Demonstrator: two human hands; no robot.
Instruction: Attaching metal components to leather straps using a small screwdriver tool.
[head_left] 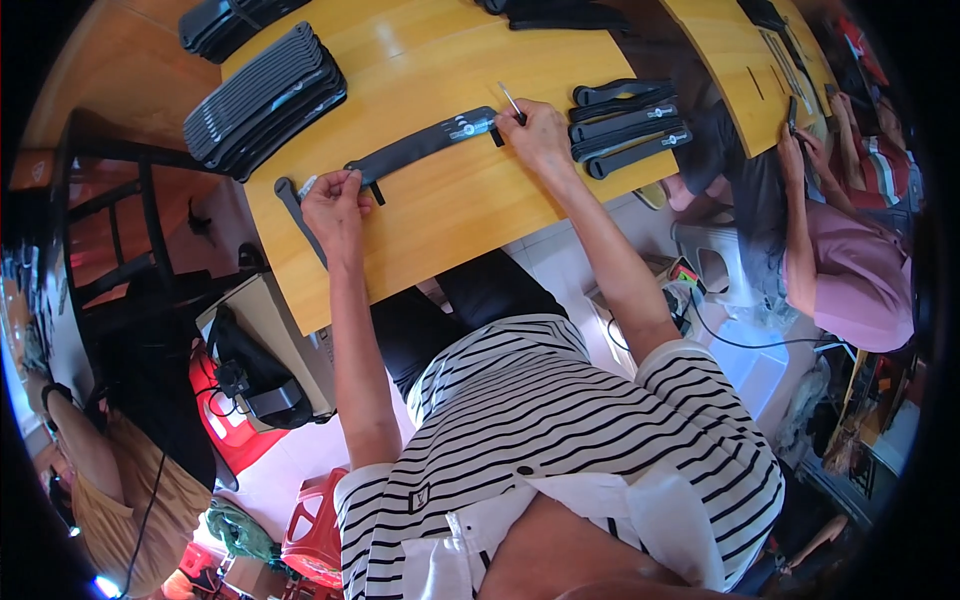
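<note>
Centrally: one dark band [425, 143], long and slightly curved, with pale and blue print toward its right end. Location: on the table, laid crosswise between the two hands, printed face up, probably so that its whole length can be seen and reached. Two short black tabs show along its near edge, one toward each end.

Left hand [338, 205]: thumb and forefinger nearly closed, pinching the band's left end; presumably an anchor against sliding. A small whitish piece shows beside the fingers; its nature cannot be told.

Right hand [540, 135]: fingers curled closed about a thin tool [515, 106], dark-handled with a pale slender shaft, its tip directed up and away from the band, perhaps to spare the material. Whether these fingers also touch the band's right end cannot be told.

Second band [294, 208]: single, along the table's left edge, partly hidden by the left wrist.

Left stack [265, 100]: many similar bands, nested closely, their curves matched, likely to save room.

Right pile [630, 130]: fewer bands, looser, ends toward the worker, within easy reach of the right hand.

Far edge: further dark bundles, left and right, leaving the middle to the band.

Support: one yellow wooden table [440, 240].

Beyond, right: a co-worker in a pink top [860, 270], at a neighbouring table [715, 50].
</note>
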